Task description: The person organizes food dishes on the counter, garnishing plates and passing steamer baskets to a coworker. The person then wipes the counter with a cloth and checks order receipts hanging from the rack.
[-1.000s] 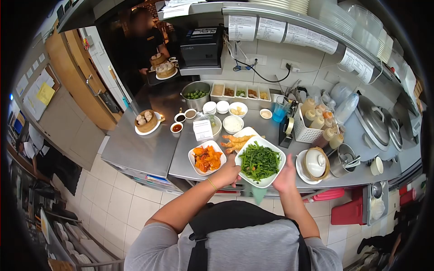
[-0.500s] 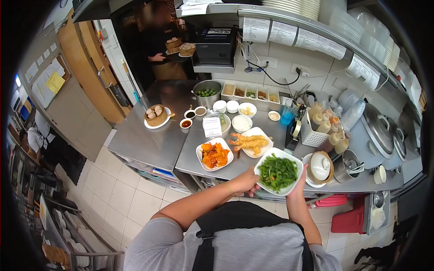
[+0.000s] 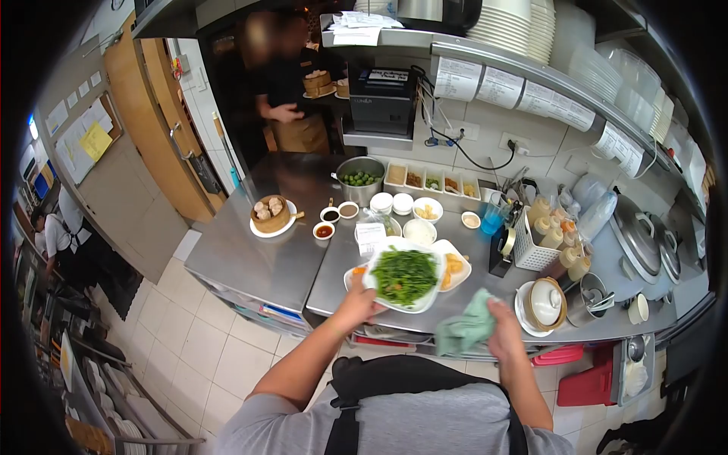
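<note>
My left hand (image 3: pixel 358 302) grips the left edge of a white square plate (image 3: pixel 408 308) piled with chopped leafy greens (image 3: pixel 406 274). The plate is held over the counter's front edge and covers most of the dish of orange food (image 3: pixel 359 270) and part of the fried tempura plate (image 3: pixel 455 267) behind it. In my right hand (image 3: pixel 503 326) is a crumpled light green cloth (image 3: pixel 465 326), hanging at the counter edge, apart from the plate. A lidded pot in a wooden ring (image 3: pixel 544 303) stands to the right of that hand.
On the steel counter (image 3: pixel 250 254) stand a bamboo steamer of dumplings (image 3: pixel 271 214), sauce dishes (image 3: pixel 324 230), a pot of limes (image 3: pixel 359 179) and a white basket of squeeze bottles (image 3: pixel 535 246). A person (image 3: pixel 292 98) holding steamers stands beyond. A red bin (image 3: pixel 584 383) sits below right.
The plate of greens has moved left and is now in my left hand alone. My right hand has let go of it and holds the green cloth. The person beyond has shifted slightly.
</note>
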Demonstrator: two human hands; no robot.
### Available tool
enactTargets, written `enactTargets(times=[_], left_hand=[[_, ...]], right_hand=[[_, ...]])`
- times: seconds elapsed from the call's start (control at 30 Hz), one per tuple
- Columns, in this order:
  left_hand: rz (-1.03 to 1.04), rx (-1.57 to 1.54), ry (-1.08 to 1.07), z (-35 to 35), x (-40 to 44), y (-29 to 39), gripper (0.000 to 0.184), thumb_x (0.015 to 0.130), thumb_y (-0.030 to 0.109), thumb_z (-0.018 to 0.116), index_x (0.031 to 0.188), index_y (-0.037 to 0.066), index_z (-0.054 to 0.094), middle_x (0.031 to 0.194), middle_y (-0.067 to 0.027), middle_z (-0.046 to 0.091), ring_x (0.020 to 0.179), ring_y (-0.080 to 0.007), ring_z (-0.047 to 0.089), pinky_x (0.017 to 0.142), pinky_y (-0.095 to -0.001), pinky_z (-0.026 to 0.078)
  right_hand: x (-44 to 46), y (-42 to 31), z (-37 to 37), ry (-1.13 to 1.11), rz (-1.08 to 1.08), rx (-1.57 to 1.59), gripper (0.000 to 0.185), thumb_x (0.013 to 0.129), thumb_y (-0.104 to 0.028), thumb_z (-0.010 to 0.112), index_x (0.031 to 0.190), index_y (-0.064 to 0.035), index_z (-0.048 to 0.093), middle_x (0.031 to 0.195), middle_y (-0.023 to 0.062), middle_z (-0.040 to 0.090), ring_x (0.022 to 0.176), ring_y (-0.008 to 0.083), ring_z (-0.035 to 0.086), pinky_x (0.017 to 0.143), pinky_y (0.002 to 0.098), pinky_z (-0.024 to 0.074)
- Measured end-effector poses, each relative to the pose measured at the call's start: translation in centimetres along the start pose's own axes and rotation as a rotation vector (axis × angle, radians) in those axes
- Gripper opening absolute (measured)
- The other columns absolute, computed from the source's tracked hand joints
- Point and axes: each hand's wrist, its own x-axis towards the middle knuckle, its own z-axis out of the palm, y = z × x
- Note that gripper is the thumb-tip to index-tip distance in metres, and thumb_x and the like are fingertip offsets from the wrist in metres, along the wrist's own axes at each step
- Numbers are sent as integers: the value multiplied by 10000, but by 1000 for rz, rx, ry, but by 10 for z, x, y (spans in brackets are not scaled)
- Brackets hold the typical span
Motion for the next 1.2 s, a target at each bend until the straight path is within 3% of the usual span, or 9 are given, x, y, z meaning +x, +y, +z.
enactTargets(times=[0.1,0.2,0.3,0.33,0.43,0.77,0.93,1.0,1.2], left_hand=[[-20,-14,203,-71,5,-6,263,863,109,407,1107,57,324,706,-50,497,499,-94,456,370,-248,409],[-13,-1,311,-141,8,-21,250,853,102,400,1076,53,299,660,-56,494,449,-104,433,355,-272,407],[-59,95,425,-208,22,-60,242,856,102,389,1072,55,290,652,-69,499,439,-113,428,360,-276,412],[-89,85,424,-223,24,-64,245,857,102,386,1076,55,287,654,-74,501,439,-115,428,361,-276,414],[-179,89,420,-258,28,-74,252,859,101,380,1085,54,281,659,-87,506,441,-120,429,364,-280,418],[-343,89,159,-326,67,-92,334,852,79,383,1161,36,264,698,-87,524,468,-139,476,391,-286,449],[-278,-58,69,-346,79,-104,331,836,51,370,1155,15,292,671,-128,557,419,-162,477,390,-299,450],[-277,-109,34,-351,82,-107,326,836,51,371,1151,11,295,672,-134,560,408,-165,479,388,-300,459],[-309,-221,-45,-361,88,-112,355,853,47,395,1185,25,269,682,-139,575,403,-175,516,392,-295,491]], right_hand=[[26,-16,-15,214,-296,-170,168,900,-155,547,1013,-35,584,916,40,640,849,115,602,780,250,474],[69,-3,-48,389,-329,-390,257,862,-142,573,1093,-29,562,1018,103,602,960,221,575,830,341,466],[106,32,-71,613,-477,-1655,378,802,-90,598,1163,3,530,1078,183,573,990,336,561,871,398,452],[97,18,-24,680,-361,-1707,476,756,-48,605,1214,21,495,1126,245,531,1043,418,518,917,431,428],[123,2,50,511,-634,-1550,470,764,-37,599,1219,14,490,1137,226,533,1066,394,521,928,405,429],[239,-6,295,-43,-573,-1386,250,826,-155,590,1045,-44,635,890,175,667,830,356,632,756,406,498],[334,55,350,-289,-425,-1508,138,778,-98,598,887,-66,676,844,174,660,784,347,634,696,405,500],[390,88,369,-605,-292,-2076,174,761,-99,594,918,-53,652,833,149,659,787,321,640,694,374,504],[487,205,369,-235,-337,-1801,217,746,-112,630,943,-22,615,935,200,642,924,332,617,776,406,503]])
